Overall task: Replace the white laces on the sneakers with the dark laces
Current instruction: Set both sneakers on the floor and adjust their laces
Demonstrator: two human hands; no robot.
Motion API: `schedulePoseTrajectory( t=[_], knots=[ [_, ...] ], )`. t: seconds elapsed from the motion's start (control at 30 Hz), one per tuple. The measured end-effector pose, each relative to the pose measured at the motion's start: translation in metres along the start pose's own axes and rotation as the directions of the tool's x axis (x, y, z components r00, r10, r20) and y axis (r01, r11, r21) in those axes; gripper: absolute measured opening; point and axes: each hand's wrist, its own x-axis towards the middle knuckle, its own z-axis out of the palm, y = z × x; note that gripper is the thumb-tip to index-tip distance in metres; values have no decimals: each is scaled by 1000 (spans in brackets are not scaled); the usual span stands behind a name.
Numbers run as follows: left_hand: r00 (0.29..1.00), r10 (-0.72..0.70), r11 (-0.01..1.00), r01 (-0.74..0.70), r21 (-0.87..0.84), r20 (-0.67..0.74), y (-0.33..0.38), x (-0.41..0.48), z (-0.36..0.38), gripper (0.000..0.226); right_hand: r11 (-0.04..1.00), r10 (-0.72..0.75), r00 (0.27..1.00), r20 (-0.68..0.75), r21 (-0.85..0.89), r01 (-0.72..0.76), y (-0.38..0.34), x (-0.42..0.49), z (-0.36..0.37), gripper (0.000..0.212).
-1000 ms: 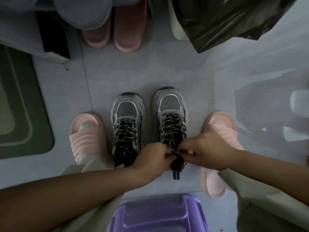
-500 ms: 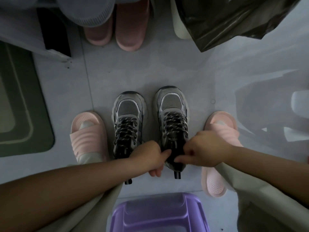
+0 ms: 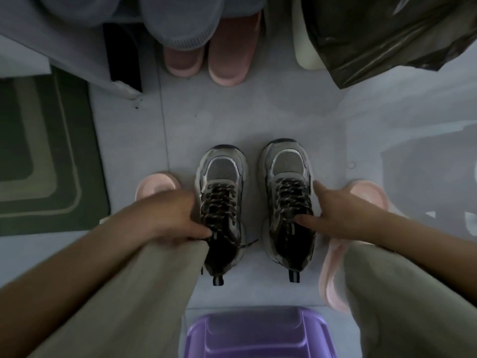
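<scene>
L hand [image 3: 175,218], R hand [image 3: 343,210], arms fwd, thumbs + fingers [image 3: 322,193] pinching

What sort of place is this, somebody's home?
Most likely a home, perhaps near the entrance: a pale tiled floor, a green mat lying on it, and pink slippers of the indoor kind.

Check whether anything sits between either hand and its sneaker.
Nothing visible does. The left hand holds the left sneaker, thumb over its collar by the dark laces. The right hand holds the right sneaker, thumb in its opening, forefinger along the outer side. The pink slippers lie outside both, not between.
</scene>
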Motion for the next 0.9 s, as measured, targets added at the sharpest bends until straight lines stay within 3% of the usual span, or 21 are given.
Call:
schedulePoseTrajectory(
  t=[0.07, 0.13, 0.3, 0.37, 0.53, 0.6, 0.7, 0.8, 0.9],
  knots=[
    [997, -54, 987, 61, -147, 47, -1, 12, 27, 43, 999, -29, 999, -33, 15, 30, -7, 4, 11, 45],
    [994, -104, 979, 105, -176, 16, 2, 17, 41, 41, 998, -46, 994, -101, -42, 42, -9, 4, 11, 40],
    [988, -85, 960, 47, -276, -125, 11, 16, 31, 35, 992, -34, 972, -231, -125, 5, 9, 1, -18, 39],
    [980, -78, 955, 20, -296, -185, 19, 23, 20, 35, 994, 1, 972, -236, -109, -28, 15, 5, -33, 35],
    [983, -48, 930, -21, -367, -178, 23, 47, -8, 38, 995, 39, 986, -160, -85, -53, 20, 16, -51, 33],
    [977, -34, 928, -48, -368, -213, 21, 48, -12, 39, 980, 68, 988, -136, -175, -91, 19, 14, -52, 40],
    [973, -19, 941, -61, -334, -232, 17, 37, -10, 38, 918, 52, 952, -302, -360, -165, 3, 4, -63, 48],
    [982, -46, 959, -8, -282, -184, 20, 27, 1, 39, 966, -144, 889, -435, -255, 32, -22, -1, -64, 24],
    [945, -99, 978, 34, -205, -312, 25, 29, 14, 45, 964, -245, 933, -262, -170, 205, -48, 6, -41, 29]
  ],
)
